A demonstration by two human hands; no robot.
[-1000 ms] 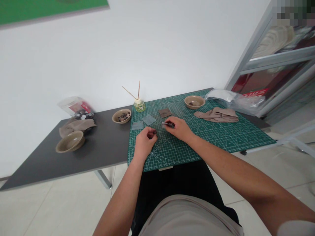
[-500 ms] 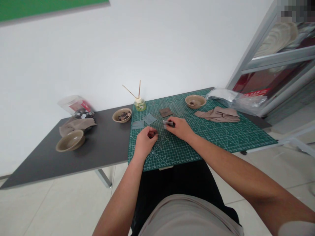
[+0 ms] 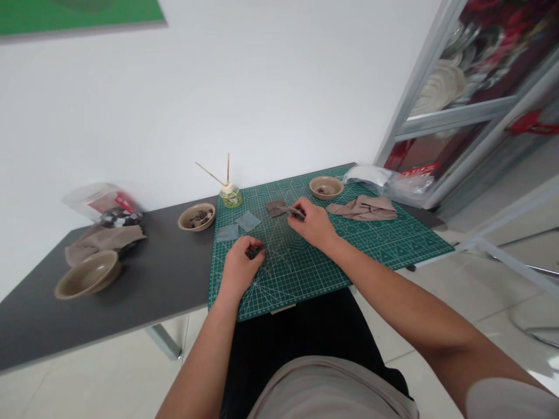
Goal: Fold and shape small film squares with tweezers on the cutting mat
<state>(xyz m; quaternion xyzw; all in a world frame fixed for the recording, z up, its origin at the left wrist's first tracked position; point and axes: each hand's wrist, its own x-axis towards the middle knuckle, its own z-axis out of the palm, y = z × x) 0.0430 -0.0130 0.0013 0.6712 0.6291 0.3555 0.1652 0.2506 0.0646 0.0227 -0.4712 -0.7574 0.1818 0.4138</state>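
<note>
My left hand (image 3: 240, 265) rests on the green cutting mat (image 3: 332, 256), its fingers curled around a small dark piece (image 3: 254, 251). Farther back on the mat, my right hand (image 3: 312, 221) pinches a thin dark tool (image 3: 292, 211) whose tip reaches a brown square patch (image 3: 276, 207). Two grey-blue square patches (image 3: 248, 221) lie just left of it, near the mat's far left corner.
A tan bowl (image 3: 326, 187) and a folded beige cloth (image 3: 362, 206) sit at the mat's back right, beside a plastic bag (image 3: 384, 179). On the dark table (image 3: 131, 279) stand a reed diffuser (image 3: 230, 195), a bowl of dark pieces (image 3: 196, 216), an empty bowl (image 3: 88, 274) and a plastic jar (image 3: 105, 203).
The camera has swung right, so everything sits further left in view. My right hand has moved the tool back toward the brown patch; my left hand stays closed on its piece.
</note>
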